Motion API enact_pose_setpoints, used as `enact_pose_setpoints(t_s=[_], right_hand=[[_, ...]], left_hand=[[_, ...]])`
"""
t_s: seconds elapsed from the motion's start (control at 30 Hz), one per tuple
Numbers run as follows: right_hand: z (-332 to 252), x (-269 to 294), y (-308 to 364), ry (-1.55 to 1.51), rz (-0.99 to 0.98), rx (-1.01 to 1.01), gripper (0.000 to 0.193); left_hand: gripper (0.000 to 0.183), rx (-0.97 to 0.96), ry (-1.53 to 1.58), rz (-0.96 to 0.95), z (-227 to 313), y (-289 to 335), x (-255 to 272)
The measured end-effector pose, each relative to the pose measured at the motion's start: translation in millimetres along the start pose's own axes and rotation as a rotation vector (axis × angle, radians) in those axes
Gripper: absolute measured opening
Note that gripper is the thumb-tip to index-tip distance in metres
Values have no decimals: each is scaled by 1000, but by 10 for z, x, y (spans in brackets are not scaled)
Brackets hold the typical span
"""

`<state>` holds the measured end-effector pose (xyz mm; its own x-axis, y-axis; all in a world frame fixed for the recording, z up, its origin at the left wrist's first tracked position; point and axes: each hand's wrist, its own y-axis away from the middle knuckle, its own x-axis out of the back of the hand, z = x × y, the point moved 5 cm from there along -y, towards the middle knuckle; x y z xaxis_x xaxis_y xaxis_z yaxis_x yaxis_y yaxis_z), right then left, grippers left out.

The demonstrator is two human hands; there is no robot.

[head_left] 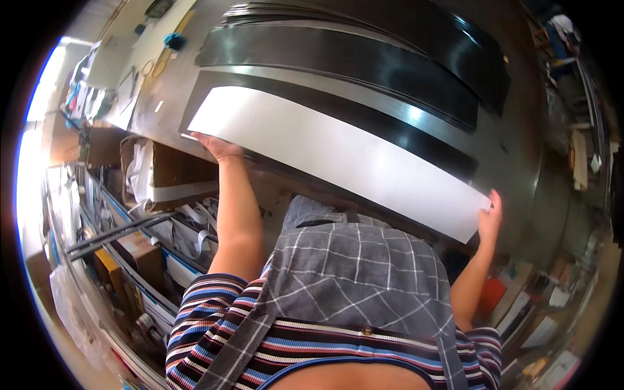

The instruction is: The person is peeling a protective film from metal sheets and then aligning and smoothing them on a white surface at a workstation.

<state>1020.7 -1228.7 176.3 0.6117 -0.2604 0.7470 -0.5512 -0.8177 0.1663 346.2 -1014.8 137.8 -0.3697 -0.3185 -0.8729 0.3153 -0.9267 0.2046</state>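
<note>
A long white sheet [338, 153] lies across the near edge of a dark workbench [520, 117]. My left hand [220, 148] grips its left end from underneath. At the sheet's right end, my right hand [490, 218] holds the near corner. Beneath and beyond the white sheet lie several long black sheets [364, 62], stacked and fanned across the bench. A grey checked apron [357, 273] over a striped shirt fills the lower middle of the view.
An open cardboard box [166, 172] with white paper sits below the bench at left. Shelves with boxes and rolls [130, 260] run along the lower left. Cluttered boxes and papers [546, 305] crowd the right side. Tools and a blue object [173, 40] lie at the bench's far left.
</note>
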Motion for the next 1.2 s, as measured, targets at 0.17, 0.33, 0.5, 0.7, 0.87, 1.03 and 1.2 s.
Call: enact_pose_setpoints(t_s=[0.17,0.33,0.5,0.7,0.87,1.03,1.2], right_hand=[[-1163,-344,-186,151,26,381,59],[-2310,-1308,-244,-43,-623,402,51],[-2374,-1743,-460,65,-1133,183,18],[-2261,-1646,-615,163,-1015,332,15],[-2317,-1415,-679,222,-1017,289,20],[-2281,-1568,-579,44,-1022,348,21],[-2231,-1644,-557,44,-988,383,23]], left_hand=[[27,118,-194,112,115,200,-40],[25,88,-30,-45,6,372,-665],[26,-156,-416,232,149,360,-301],[69,-487,-2228,-18,-159,991,-130],[77,-435,-2227,-25,-470,1240,-327],[85,-440,-2127,-29,-468,1189,-398],[87,-442,-2131,-35,-391,1138,-306]])
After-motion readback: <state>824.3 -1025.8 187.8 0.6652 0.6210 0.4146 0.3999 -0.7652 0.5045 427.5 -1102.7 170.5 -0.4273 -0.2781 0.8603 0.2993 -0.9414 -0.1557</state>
